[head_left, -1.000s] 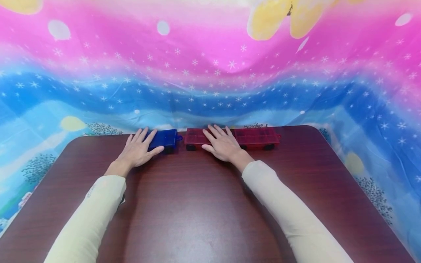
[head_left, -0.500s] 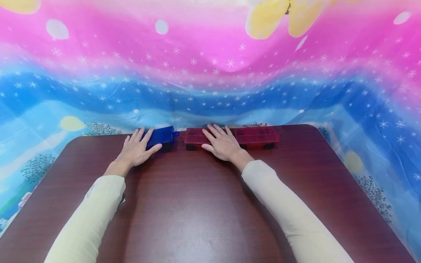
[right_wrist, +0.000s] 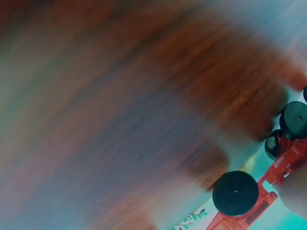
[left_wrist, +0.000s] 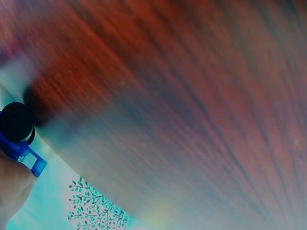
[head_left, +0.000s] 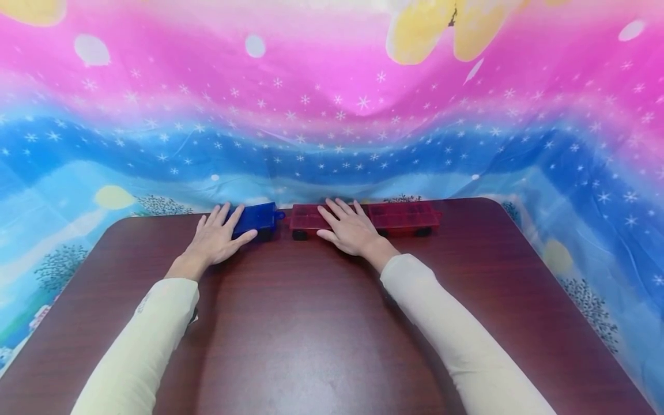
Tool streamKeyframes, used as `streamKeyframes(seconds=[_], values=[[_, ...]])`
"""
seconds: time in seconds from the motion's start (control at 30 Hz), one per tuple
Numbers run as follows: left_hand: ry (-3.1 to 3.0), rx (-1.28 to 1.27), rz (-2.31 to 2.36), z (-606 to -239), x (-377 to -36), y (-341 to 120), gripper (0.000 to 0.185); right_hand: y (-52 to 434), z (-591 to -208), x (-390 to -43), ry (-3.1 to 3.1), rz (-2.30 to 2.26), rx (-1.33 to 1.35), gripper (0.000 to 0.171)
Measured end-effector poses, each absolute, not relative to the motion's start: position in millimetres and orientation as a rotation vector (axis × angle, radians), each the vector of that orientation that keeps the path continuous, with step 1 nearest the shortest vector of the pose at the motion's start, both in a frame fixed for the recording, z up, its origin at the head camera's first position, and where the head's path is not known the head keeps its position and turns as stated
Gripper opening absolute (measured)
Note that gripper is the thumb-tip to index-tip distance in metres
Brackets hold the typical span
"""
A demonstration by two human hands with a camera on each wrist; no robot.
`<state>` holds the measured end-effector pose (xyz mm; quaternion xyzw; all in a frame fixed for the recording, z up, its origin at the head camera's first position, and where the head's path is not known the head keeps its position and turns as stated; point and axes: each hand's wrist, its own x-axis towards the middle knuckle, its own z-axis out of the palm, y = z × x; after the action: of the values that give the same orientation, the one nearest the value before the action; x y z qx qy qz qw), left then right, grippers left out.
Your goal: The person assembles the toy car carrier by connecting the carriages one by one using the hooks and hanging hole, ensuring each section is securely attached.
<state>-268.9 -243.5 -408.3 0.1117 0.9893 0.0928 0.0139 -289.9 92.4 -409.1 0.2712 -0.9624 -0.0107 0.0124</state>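
A blue see-through plastic toy car [head_left: 259, 218] with black wheels stands at the table's far edge. My left hand [head_left: 214, 235] lies over its left end, fingers straight and spread, thumb along the near side. In the left wrist view a black wheel [left_wrist: 15, 122] and a blue loop [left_wrist: 37, 165] show by a finger. To the right are two red see-through cars in line, a left one [head_left: 303, 218] and a right one [head_left: 406, 215]. My right hand [head_left: 353, 229] rests across where they meet, fingers straight, hiding the joint. The right wrist view shows red undersides with black wheels [right_wrist: 235, 193].
The dark wooden table [head_left: 311, 323] has rounded far corners. Right behind the cars hangs a pink and blue printed cloth [head_left: 332, 138], which also runs down both sides. A narrow gap separates the blue car's loop from the left red car.
Half a second ago the blue car's right end was raised and shifted slightly left; now it sits lower again, a little left of its first place. My right hand and the red cars hold still.
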Motion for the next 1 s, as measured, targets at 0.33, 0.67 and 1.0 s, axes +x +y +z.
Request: streamKeyframes(seconds=[0.33, 0.67, 1.0], values=[[3.083, 0.354, 0.247, -407.7, -268.7, -243.4, 0.087, 91.2, -408.8, -289.2, -3.009, -0.021, 0.851, 0.07], [3.07, 0.348, 0.25, -408.1, -268.5, -246.6, 0.087, 90.3, -410.3, -290.3, -3.015, -0.015, 0.862, 0.071], [3.081, 0.339, 0.199, -410.2, -270.6, -247.5, 0.089, 90.7, -411.9, -292.2, -3.01, 0.007, 0.869, 0.072]])
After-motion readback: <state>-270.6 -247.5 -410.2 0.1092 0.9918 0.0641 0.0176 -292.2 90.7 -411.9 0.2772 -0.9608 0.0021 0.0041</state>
